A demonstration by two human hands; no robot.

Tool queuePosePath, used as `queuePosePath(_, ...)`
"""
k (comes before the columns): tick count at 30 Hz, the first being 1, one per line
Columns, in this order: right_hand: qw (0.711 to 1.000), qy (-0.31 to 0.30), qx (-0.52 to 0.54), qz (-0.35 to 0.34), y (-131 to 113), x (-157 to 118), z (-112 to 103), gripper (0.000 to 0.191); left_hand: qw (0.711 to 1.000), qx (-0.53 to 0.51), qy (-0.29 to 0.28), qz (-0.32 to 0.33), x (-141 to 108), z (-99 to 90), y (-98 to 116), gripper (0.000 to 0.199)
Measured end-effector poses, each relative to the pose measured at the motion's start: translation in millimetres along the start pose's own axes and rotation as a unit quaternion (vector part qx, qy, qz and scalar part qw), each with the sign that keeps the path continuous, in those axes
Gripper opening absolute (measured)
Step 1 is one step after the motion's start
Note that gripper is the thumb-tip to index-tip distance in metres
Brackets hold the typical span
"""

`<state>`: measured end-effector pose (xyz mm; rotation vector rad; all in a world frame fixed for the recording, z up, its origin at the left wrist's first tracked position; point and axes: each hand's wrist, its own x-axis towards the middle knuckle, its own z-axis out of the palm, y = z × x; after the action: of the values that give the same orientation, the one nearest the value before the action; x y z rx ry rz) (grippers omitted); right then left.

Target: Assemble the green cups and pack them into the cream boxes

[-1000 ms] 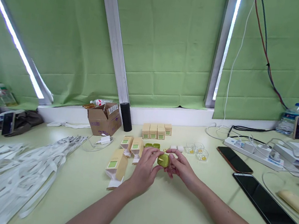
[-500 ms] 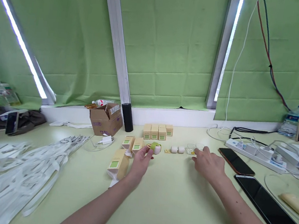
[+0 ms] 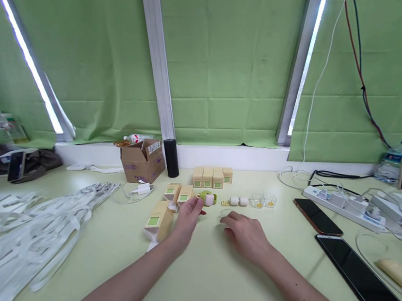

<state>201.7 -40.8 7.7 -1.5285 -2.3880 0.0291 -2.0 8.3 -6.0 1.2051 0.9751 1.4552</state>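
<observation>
My left hand pinches a small green piece with a rounded pale pink-white part; a ring-like loop shows beside its fingertips. My right hand is closed, low over the table, on a small clear plastic piece mostly hidden by the fingers. Just beyond the right hand lie two pale rounded pieces, some small yellow bits and two clear cups with yellow inside. Kraft-paper boxes with green windows stand close to my left hand.
More small boxes stand in a group at the back. A carton and black cylinder are behind on the left; white straps spread at far left. Phones, a tablet and a power strip lie right.
My right hand has moved left and nearer, away from the clear cups, with a clear piece at its fingertips. My left hand stays nearly in place, the green piece slightly turned.
</observation>
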Motion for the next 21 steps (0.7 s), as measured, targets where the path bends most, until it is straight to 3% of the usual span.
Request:
queuePosePath(2,0.998,0.039,0.046,-0.009,1,0,4,0.044,1.000,-0.006,0.001,-0.002,1,-0.3,-2,0.053)
queuePosePath(6,0.984,0.106,0.127,0.063,14,2,11,0.053,1.000,-0.016,0.002,-0.011,2,-1.6,-4,0.054)
queuePosePath(10,0.968,0.101,0.204,0.104,22,7,26,0.061,1.000,-0.018,0.009,-0.011,2,-2.2,-5,0.048)
queuePosePath(13,0.968,0.099,0.195,0.126,18,13,39,0.071,1.000,-0.021,0.012,-0.010,1,-0.8,-2,0.050)
queuePosePath(15,0.971,0.097,0.170,0.134,13,17,44,0.066,1.000,-0.022,0.010,-0.010,0,0.4,-1,0.053)
queuePosePath(18,0.978,0.094,0.144,0.120,11,20,46,0.043,1.000,-0.025,0.009,-0.010,0,1.3,-1,0.055)
queuePosePath(21,0.975,0.094,0.166,0.113,13,20,46,0.030,1.000,-0.027,0.006,-0.007,0,1.0,-2,0.054)
